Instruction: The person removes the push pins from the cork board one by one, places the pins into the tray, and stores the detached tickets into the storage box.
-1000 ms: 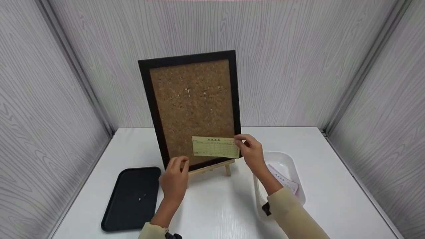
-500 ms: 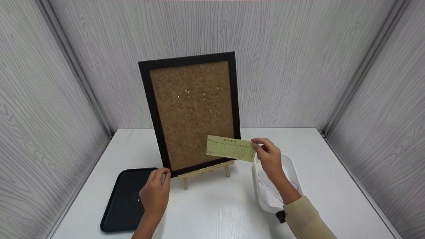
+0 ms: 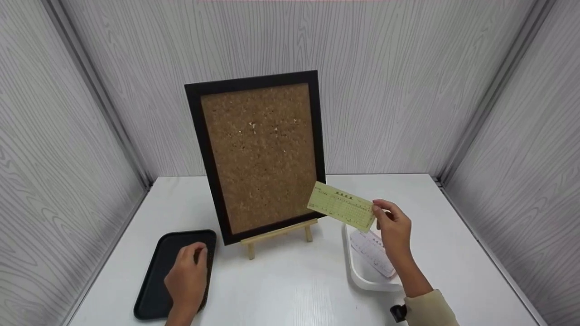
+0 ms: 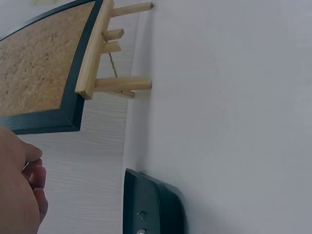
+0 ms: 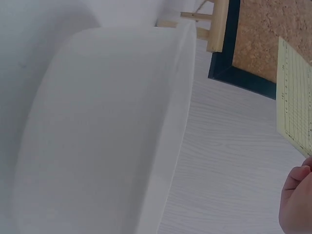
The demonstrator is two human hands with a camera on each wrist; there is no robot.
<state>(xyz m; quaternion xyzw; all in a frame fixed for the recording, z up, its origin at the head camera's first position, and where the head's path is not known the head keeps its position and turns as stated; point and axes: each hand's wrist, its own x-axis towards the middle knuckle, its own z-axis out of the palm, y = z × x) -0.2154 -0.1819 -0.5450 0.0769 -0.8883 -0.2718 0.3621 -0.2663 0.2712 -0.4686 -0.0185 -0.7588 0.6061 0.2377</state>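
Observation:
My right hand [image 3: 396, 231] pinches the right end of a pale green printed slip [image 3: 342, 206], tilted down to the right. The slip overlaps the lower right corner of a framed cork board [image 3: 263, 158] in the head view. My left hand [image 3: 186, 276] is over a dark tray [image 3: 152, 285], thumb and fingers drawn together; I cannot tell whether a small thing is between them. In the left wrist view, the left fingers [image 4: 36, 178] are curled, and a small metal pin [image 4: 141, 215] lies in the tray.
A small wooden easel [image 3: 278, 231] holds the cork board upright on the white table [image 3: 272, 290]. To the right, a white plastic bin [image 3: 367, 283] contains pale pink printed slips [image 3: 371, 251], partly behind the right hand. Grey wood-grain walls [image 3: 385, 90] enclose the table.
My right hand has carried the green slip rightward from the board's lower part, tilting it. My left hand has moved left and down from the board to the dark tray.

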